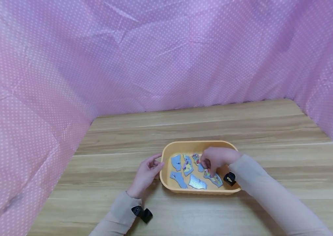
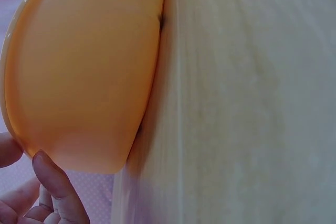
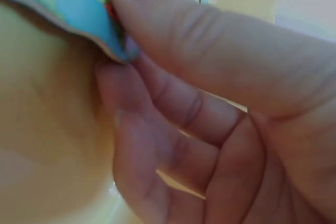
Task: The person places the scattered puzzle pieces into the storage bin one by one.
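Observation:
An orange plastic tub (image 1: 190, 191) stands on the wooden table with several pale-blue printed puzzle pieces on its floor. At its left end, my left hand (image 1: 145, 175) holds the rim between thumb and index finger; the left wrist view shows these fingertips at the tub wall (image 2: 84, 77). My right hand (image 1: 218, 157) reaches inside at the right end. There it pinches a colourful puzzle piece (image 3: 68, 3) by its edge, thumb on the printed face and fingers underneath. In the head view this irregular piece (image 1: 216, 180) is partly covered by the hand.
Other puzzle pieces lie apart inside the tub, among them a shiny one (image 1: 197, 182) near the front wall and one (image 1: 176, 162) at the left. Pink dotted cloth (image 1: 154, 65) hangs behind and beside the table (image 1: 119, 144). Black wrist cameras (image 1: 141, 213) sit on the sleeves.

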The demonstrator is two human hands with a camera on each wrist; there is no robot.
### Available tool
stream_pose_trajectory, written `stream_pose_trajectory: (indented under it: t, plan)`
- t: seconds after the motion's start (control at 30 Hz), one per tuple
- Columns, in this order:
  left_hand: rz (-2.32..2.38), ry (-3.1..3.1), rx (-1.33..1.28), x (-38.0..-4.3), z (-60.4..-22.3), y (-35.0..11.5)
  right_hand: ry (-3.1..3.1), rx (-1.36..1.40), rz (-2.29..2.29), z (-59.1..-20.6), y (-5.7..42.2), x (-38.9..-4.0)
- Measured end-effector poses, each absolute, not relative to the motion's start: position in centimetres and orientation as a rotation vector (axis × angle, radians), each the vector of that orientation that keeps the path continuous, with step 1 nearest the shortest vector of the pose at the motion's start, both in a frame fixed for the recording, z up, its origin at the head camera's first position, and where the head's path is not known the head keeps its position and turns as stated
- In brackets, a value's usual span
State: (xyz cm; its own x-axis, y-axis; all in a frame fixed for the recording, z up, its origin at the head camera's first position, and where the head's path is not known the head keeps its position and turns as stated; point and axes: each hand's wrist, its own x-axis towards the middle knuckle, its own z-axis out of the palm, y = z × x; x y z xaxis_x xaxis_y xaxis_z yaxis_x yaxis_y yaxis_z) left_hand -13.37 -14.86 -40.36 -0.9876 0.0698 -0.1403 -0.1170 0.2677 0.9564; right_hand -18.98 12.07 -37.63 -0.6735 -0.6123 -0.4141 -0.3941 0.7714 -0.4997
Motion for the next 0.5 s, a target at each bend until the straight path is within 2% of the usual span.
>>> stream_pose_trajectory:
  t: [0.5]
  plan:
    - [1.806,2.377,-0.045,-13.33,-40.41,-14.96,2.412,-0.699,-0.498,-37.37,11.93,-18.67]
